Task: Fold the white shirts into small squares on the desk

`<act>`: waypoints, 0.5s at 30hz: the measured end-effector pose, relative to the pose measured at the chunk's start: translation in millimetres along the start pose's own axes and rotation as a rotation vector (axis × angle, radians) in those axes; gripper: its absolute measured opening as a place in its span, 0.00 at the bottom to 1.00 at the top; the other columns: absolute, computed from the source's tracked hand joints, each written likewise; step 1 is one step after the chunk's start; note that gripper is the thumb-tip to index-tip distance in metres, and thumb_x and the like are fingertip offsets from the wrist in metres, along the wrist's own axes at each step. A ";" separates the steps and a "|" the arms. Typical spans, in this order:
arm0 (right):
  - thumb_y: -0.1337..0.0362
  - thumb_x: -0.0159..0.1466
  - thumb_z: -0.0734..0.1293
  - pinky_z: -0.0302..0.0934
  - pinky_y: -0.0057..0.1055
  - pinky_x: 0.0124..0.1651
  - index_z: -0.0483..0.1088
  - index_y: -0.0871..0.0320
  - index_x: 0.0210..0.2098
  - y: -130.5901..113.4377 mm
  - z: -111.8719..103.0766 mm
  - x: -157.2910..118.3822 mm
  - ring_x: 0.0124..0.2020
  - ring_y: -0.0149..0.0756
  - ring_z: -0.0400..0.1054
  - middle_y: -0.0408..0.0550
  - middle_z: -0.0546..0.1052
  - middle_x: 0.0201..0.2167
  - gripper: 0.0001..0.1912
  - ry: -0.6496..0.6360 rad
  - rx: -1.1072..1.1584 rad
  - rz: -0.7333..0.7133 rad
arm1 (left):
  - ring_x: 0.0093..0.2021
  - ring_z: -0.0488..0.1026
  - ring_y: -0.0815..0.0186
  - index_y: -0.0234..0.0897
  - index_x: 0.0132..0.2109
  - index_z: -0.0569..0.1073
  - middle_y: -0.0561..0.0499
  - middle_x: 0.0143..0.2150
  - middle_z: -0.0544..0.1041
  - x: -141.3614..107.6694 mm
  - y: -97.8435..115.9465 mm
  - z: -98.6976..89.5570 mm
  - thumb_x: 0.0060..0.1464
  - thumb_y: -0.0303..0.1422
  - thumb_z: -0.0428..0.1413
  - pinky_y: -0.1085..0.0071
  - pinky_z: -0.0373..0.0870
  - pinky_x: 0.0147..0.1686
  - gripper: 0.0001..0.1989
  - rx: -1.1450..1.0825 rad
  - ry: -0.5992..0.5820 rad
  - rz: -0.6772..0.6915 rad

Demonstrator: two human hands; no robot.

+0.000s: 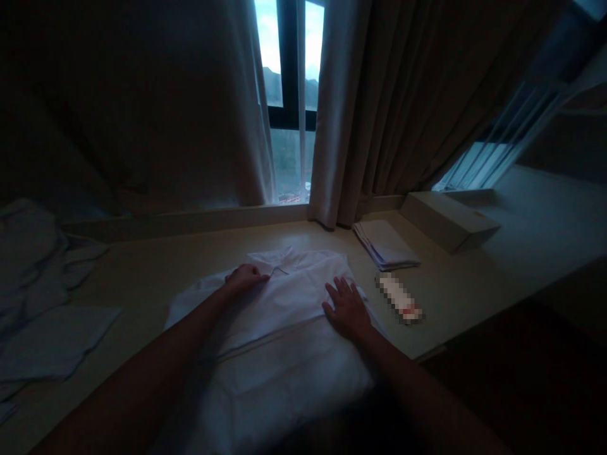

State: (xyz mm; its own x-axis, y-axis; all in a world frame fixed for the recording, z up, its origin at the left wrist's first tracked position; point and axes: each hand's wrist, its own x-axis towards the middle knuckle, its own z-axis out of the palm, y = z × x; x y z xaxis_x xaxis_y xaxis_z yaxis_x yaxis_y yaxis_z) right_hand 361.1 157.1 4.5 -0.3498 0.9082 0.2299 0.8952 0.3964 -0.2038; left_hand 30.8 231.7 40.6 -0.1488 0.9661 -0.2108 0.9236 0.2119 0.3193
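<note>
A white woven-cloth garment with a pointed, collar-like part at its far end (303,300) is spread on a long, pale, smooth-topped counter (455,284), directly in front of the person, and its near part is stretched towards the body, where it is lost in shadow. The left hand (246,279) is laid on the far left part of the garment, its fingers curled in and its thumb and forefinger brought close to a thin dark crease or edge in the cloth; whether any fabric is pinched there cannot be told in the dim light. The right hand (348,309) is rested palm down on the right part of the garment, its fingers spread and nothing clasped. To the right of this hand, a narrow, oblong, pale object with a reddish patch (399,298) is blurred by coarse pixels. Beyond it, a flat, folded stack of white cloth (386,244) is placed near a long, pale, rectangular box (450,221). On the far left, a rumpled heap of whitish cloth (28,272) is seen behind a flat, pale piece of cloth (54,341). At the back, a tall dark-framed window (287,155) is flanked by heavy greyish-brown fabric curtains (334,126)
</note>
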 end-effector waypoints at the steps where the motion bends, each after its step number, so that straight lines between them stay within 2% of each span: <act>1: 0.50 0.68 0.57 0.29 0.47 0.69 0.58 0.55 0.65 0.3 0.4 -0.3 0.70 0.44 0.38 0.52 0.53 0.69 0.29 0.006 0.001 0.000 | 0.38 0.75 0.60 0.37 0.38 0.77 0.48 0.37 0.80 0.0 -1.6 -1.1 0.46 0.49 0.53 0.69 0.66 0.36 0.22 -0.016 -0.008 0.030; 4: 0.50 0.68 0.58 0.29 0.46 0.69 0.57 0.55 0.65 0.6 1.1 -0.7 0.70 0.43 0.38 0.51 0.53 0.69 0.29 0.011 0.003 0.000 | 0.40 0.75 0.62 0.40 0.41 0.78 0.49 0.40 0.80 -1.7 -4.3 -0.4 0.48 0.47 0.52 0.71 0.65 0.36 0.20 -0.018 -0.008 0.087; 7: 0.50 0.68 0.58 0.30 0.46 0.69 0.57 0.54 0.65 -0.1 0.8 -0.6 0.70 0.43 0.39 0.51 0.53 0.69 0.29 0.005 0.005 0.007 | 0.41 0.75 0.60 0.42 0.40 0.78 0.48 0.41 0.80 -2.8 -4.6 4.0 0.50 0.49 0.50 0.69 0.64 0.38 0.20 0.039 0.035 0.072; 11: 0.50 0.68 0.58 0.30 0.46 0.69 0.58 0.55 0.65 -1.5 -0.9 -0.5 0.70 0.44 0.39 0.52 0.54 0.68 0.29 0.008 -0.001 0.012 | 0.43 0.73 0.53 0.39 0.35 0.77 0.42 0.38 0.79 -6.7 -3.8 7.0 0.50 0.52 0.49 0.60 0.63 0.45 0.23 0.144 0.162 0.047; 15: 0.50 0.68 0.57 0.31 0.46 0.69 0.58 0.55 0.65 -1.7 -1.9 -1.1 0.70 0.44 0.40 0.52 0.55 0.68 0.29 0.013 -0.001 0.003 | 0.53 0.67 0.49 0.35 0.41 0.75 0.37 0.47 0.76 -19.8 -10.1 1.4 0.58 0.47 0.41 0.53 0.57 0.53 0.24 0.208 0.315 0.079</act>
State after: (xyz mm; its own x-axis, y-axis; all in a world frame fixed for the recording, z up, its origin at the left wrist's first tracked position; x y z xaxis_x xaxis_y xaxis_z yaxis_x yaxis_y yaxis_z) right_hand 360.4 155.2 6.4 -0.3437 0.9074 0.2416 0.8963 0.3938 -0.2039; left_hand 24.9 210.1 40.3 -0.1459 0.9830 0.1119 0.9837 0.1321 0.1217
